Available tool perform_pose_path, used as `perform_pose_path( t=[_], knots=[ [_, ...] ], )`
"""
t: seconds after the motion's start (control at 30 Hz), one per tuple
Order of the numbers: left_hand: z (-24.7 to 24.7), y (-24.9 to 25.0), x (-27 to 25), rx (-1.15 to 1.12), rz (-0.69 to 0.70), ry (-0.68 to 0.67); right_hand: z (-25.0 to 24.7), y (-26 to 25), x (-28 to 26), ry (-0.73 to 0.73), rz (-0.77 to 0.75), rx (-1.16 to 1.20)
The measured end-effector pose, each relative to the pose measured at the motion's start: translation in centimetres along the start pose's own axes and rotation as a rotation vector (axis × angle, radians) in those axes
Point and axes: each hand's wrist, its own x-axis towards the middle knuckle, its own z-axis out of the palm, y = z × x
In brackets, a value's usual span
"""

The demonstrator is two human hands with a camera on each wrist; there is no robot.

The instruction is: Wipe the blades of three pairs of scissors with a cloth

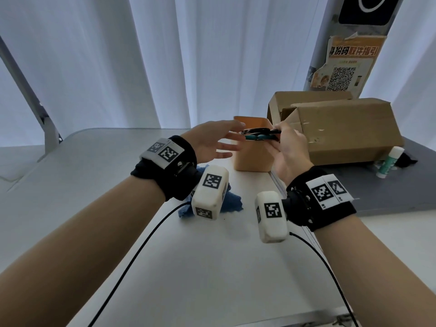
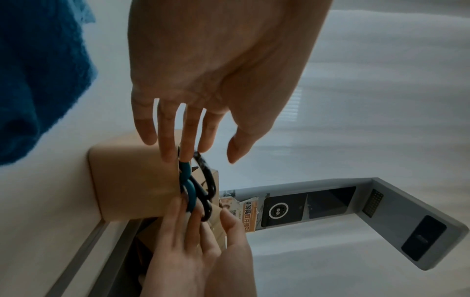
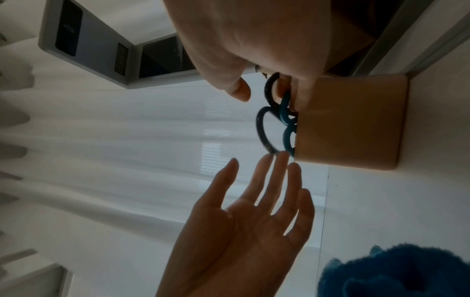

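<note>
A tan holder (image 1: 250, 156) stands on the white table with scissors upright in it, their blades hidden inside. Teal handles (image 1: 256, 137) and black speckled handles (image 1: 257, 131) stick out of its top. My right hand (image 1: 286, 147) curls its fingers (image 3: 287, 86) round these handles (image 3: 286, 112). My left hand (image 1: 219, 142) is spread open beside the holder, its straight fingertips (image 2: 188, 152) at the loops (image 2: 189, 193); contact is unclear. A crumpled blue cloth (image 1: 232, 204) lies on the table under my left wrist, also in the wrist views (image 2: 38, 80) (image 3: 396, 271).
Two cardboard boxes (image 1: 342, 128) lie behind and right of the holder on a darker grey table (image 1: 401, 197). A glue stick (image 1: 389, 161) leans beside them. A post with a torn poster (image 1: 346, 64) rises at the back right. Black cables (image 1: 141, 246) trail from both wrists.
</note>
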Motion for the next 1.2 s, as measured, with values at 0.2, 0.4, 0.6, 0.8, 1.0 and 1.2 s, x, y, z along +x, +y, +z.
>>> perform_pose_path(
  t=[0.2,0.4,0.6,0.8,1.0,1.2],
  knots=[
    [-4.3,0.8,-1.8,-0.021,-0.039,-0.024,0.5,0.8,-2.1,0.039,0.021,-0.146],
    [-7.2,-0.5,-3.9,0.642,-0.073,0.106,2.2,2.6,-4.4,-0.473,0.187,-0.619],
    [-7.3,-3.4,-4.5,0.969,-0.345,-0.016,2.6,4.6,-4.5,-0.671,0.239,-0.930],
    [-6.3,-3.4,-3.7,0.587,-0.181,0.033,2.9,4.8,-3.4,-0.692,0.176,-0.672],
    [-5.8,-2.6,-2.3,0.427,-0.139,0.150,3.9,4.1,-2.2,-0.577,0.163,-0.573],
    [-7.7,-3.8,-1.7,0.294,-0.034,0.331,4.1,4.0,-3.1,-0.518,0.062,-0.559]
  ],
)
